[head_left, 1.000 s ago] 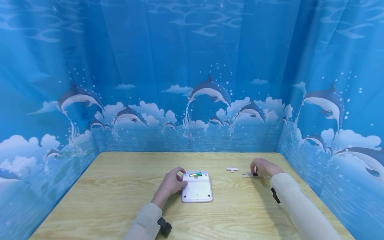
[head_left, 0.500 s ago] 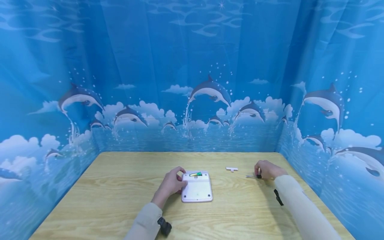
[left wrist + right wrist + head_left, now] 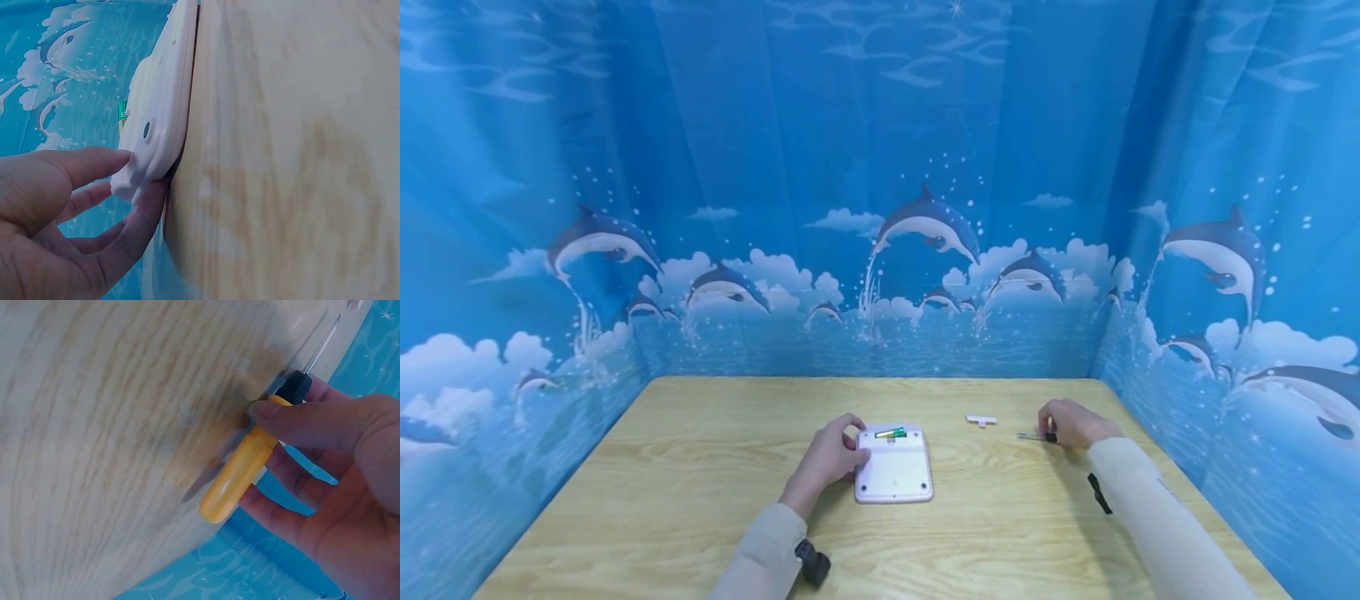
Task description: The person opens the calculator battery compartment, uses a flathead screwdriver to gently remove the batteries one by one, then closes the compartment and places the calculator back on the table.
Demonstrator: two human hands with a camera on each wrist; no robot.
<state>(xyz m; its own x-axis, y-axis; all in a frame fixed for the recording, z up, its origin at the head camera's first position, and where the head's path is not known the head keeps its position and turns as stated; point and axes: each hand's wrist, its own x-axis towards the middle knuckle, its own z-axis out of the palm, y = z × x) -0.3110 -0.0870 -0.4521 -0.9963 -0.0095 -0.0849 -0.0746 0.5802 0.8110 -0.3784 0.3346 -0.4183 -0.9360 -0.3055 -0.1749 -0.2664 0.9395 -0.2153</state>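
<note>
Two hands (image 3: 826, 457) (image 3: 1070, 422), one screwdriver (image 3: 240, 469), one device (image 3: 894, 472), one battery (image 3: 891, 432), one cover (image 3: 981, 419).

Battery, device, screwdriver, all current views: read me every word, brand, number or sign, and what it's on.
No text can be read in any view.
Green-and-gold battery: a tiny mark on its green end, too small to read.
White battery-powered device: nothing legible on the visible side.
Yellow-handled screwdriver: none visible.
White battery cover: none visible.
</note>
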